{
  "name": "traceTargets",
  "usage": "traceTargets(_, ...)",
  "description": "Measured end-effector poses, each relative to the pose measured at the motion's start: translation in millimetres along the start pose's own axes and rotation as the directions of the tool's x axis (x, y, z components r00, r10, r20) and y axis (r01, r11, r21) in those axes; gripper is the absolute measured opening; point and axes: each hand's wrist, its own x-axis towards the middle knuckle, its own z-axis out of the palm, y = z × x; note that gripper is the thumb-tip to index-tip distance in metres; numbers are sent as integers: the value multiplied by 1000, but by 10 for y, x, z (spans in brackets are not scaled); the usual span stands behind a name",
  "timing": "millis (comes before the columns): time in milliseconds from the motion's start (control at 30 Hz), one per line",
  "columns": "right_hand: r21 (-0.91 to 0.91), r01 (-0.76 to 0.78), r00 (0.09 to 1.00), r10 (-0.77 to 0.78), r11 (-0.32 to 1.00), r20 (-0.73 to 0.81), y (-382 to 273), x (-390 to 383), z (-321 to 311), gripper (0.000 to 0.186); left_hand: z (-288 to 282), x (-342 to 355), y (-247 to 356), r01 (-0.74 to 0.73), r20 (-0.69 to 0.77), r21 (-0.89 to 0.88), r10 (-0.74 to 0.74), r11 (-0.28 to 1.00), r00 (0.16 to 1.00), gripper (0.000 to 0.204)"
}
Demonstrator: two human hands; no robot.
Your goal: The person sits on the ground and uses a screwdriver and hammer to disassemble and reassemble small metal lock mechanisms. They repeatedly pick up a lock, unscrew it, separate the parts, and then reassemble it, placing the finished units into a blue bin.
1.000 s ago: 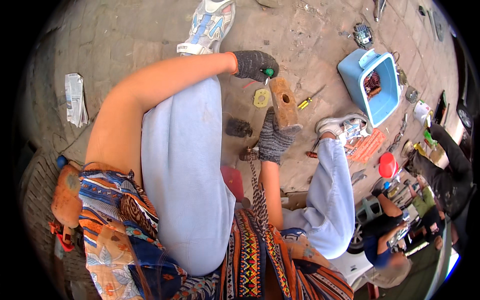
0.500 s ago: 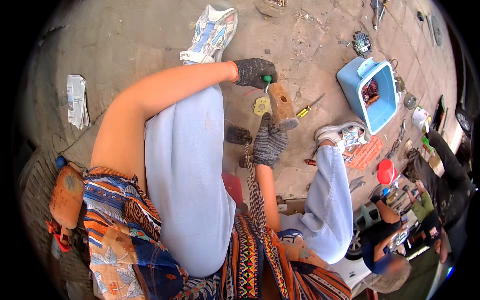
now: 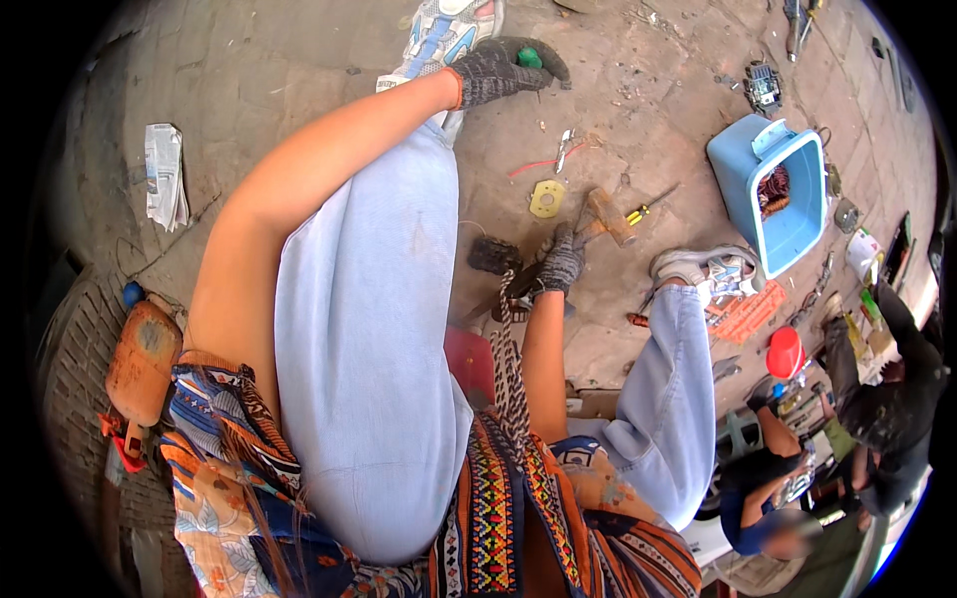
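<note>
My left hand (image 3: 486, 78), in a dark grey knit glove, is closed around a green handle (image 3: 529, 58) beside my shoe at the top. A dark curved piece (image 3: 560, 65) shows just beyond it; what it is I cannot tell. My right hand (image 3: 561, 261), gloved in grey too, is shut on the handle of a wooden mallet, its block-shaped head (image 3: 610, 216) low over the ground. Left of the mallet head are a flat yellow plate (image 3: 546, 198) with a hole, a small silver metal piece (image 3: 565, 149) and a red wire (image 3: 533, 167).
A yellow-handled screwdriver (image 3: 638, 214) lies beyond the mallet head. A dark block (image 3: 493, 255) sits near my right wrist. At the right stands a blue bin (image 3: 743, 159) with copper-coloured wire inside. Folded newspaper (image 3: 164, 179) lies far left. Other people are at the lower right.
My left hand has moved up and away from the mallet with the green handle. The mallet in my right hand has dropped lower and shifted right. The whole view has shifted slightly.
</note>
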Motion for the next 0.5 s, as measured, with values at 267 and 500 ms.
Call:
traceTargets(267,-871,230,913,-406,434,39,44,173,-185,42,46,57,-76,47,33,-4,-47,999,998,22)
traceTargets(500,-890,372,916,-262,266,304,-923,-155,139,40,66,135,-39,18,60,16,-19,1000,998,23)
